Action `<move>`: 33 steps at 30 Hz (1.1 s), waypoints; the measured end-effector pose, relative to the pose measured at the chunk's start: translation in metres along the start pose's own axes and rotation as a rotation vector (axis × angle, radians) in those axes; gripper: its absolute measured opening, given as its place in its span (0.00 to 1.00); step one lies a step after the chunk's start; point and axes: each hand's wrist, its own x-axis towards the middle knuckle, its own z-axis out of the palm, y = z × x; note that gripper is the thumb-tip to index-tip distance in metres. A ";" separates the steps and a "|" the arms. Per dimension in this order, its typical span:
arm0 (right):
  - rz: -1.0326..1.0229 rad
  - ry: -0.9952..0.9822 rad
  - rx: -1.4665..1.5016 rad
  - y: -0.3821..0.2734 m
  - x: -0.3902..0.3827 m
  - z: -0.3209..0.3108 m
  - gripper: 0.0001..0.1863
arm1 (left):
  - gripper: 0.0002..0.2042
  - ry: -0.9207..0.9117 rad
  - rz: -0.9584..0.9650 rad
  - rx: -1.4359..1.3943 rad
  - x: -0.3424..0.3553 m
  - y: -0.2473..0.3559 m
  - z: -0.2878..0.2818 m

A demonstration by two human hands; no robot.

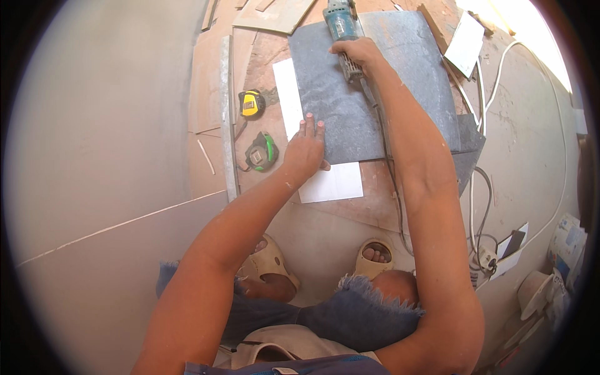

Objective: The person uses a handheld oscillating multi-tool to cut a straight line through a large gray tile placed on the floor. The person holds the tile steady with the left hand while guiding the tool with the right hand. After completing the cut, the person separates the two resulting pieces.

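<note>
Right hand is wrapped around the grinder, fingers clamped on its body, and the tool sits over the far part of the grey slab. Can't tell if its working end touches the slab, the top of the frame crops it. Left hand isn't gripping anything, just lying palm down with fingers a bit apart on the slab's near left corner. White board pokes out past the left and near edges; can't tell if that's 1 piece or 2. The grinder's cord trails across the slab toward the feet.

Off to the left there are 2 tape measures, a yellow tape and, nearer, a green tape, both just beside a long metal bar. Down by the near edge, 2 tan sandals on the floor, feet in them.
</note>
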 end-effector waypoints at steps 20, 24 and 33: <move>0.036 -0.034 0.071 0.004 -0.016 -0.002 0.20 | 0.56 -0.022 -0.018 0.021 0.000 0.002 -0.003; 0.030 -0.035 0.028 0.007 -0.009 -0.003 0.20 | 0.56 -0.025 -0.019 0.029 0.001 0.001 -0.001; 0.033 -0.047 0.056 -0.003 -0.014 -0.004 0.20 | 0.56 -0.016 -0.022 0.021 0.000 0.002 -0.003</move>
